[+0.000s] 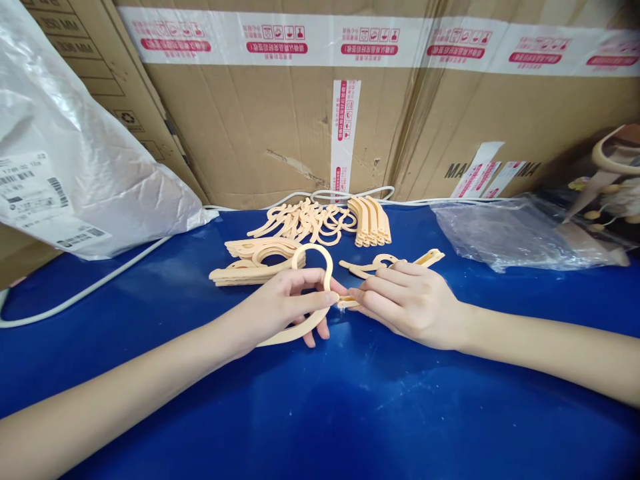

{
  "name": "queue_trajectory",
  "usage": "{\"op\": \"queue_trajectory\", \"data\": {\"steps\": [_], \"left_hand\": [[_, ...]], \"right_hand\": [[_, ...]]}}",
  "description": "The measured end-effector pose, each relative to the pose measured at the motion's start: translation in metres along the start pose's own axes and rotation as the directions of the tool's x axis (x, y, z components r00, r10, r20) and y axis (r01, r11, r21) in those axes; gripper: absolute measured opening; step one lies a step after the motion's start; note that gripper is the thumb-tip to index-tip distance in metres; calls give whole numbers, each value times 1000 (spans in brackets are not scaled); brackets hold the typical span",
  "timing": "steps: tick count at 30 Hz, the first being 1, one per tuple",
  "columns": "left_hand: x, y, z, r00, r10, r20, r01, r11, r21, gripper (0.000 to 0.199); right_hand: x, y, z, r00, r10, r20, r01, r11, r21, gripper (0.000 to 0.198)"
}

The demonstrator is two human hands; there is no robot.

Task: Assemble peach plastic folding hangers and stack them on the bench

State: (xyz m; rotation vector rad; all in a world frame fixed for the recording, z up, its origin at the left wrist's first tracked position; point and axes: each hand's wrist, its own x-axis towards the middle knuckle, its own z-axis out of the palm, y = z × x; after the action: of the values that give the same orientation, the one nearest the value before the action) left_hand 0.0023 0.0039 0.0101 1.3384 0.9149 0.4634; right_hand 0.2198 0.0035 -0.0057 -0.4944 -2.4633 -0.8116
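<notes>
My left hand (pixel 287 300) is closed around a beige plastic hanger piece (pixel 311 247), its hook loop rising above my fingers and a curved arm running down to the left. My right hand (pixel 415 303) pinches a short beige hanger arm (pixel 345 303) whose end meets the left piece near my left fingertips. Whether the two are joined I cannot tell. Behind my right hand lies another hanger (pixel 433 257), partly hidden. Beyond my left hand is a stack of folded beige hangers (pixel 240 275).
On the blue table (pixel 320 413), a heap of loose hooks (pixel 305 217) lies beside a row of curved hanger arms (pixel 370 220). A clear plastic bag (pixel 500 233) sits right, a white parcel bag (pixel 75 153) left. Cardboard boxes (pixel 260 113) wall the back. A white cable (pixel 100 287) crosses the left.
</notes>
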Motion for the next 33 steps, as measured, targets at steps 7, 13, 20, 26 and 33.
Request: {"op": "queue_trajectory", "data": {"steps": [7,13,20,26,33], "left_hand": [[1,2,1,999,-31,10,31,999,12,26],[4,-2,1,1000,-22,19,22,1000,13,24],[3,-1,0,1000,-18,10,17,1000,22,23],[3,1,2,1000,-18,-9,19,998,60,22],[6,-2,2,1000,-27,-1,27,999,44,23]], "right_hand": [[2,0,1,999,49,17,-48,998,-31,25],[1,0,1,1000,-2,-2,2,1000,10,21],[0,2,2,999,15,48,-17,999,40,20],[-1,1,2,999,-25,38,24,999,37,18],[-1,1,1,999,-28,17,27,999,47,20]]}}
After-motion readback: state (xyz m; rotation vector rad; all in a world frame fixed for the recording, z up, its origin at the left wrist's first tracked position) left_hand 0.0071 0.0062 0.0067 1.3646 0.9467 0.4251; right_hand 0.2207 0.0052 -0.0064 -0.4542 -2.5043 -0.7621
